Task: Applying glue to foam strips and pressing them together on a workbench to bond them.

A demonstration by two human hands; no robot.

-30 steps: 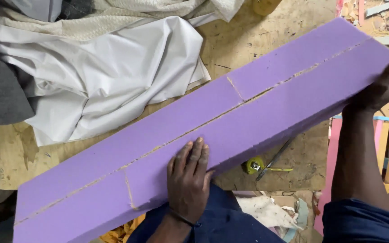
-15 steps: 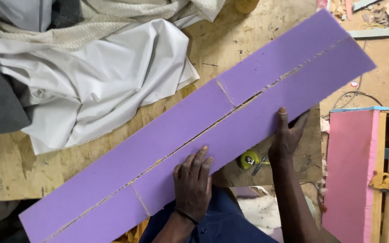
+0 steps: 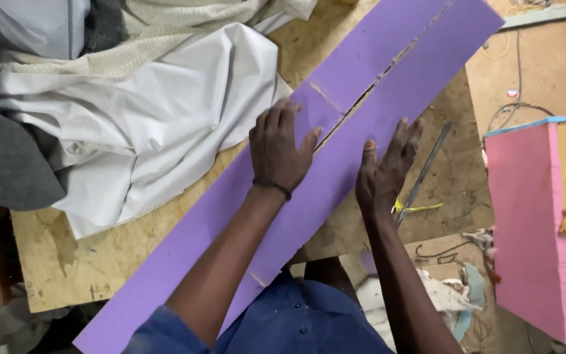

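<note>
Purple foam strip [image 3: 368,124] under both hands, white cloth [image 3: 158,124] beside

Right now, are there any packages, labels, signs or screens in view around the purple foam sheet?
None in view: no package, label, sign or screen shows.
Purple foam sheet: long strip lying diagonally on the plywood table, both hands flat on it.
Pink foam slab: at the right, plain, unmarked.
White cloth: bunched at upper left, plain.

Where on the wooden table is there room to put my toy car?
Bare wood shows at the near left corner of the table, between the white cloth and the purple foam strip. It is crowded under the hands, left and right.
</note>
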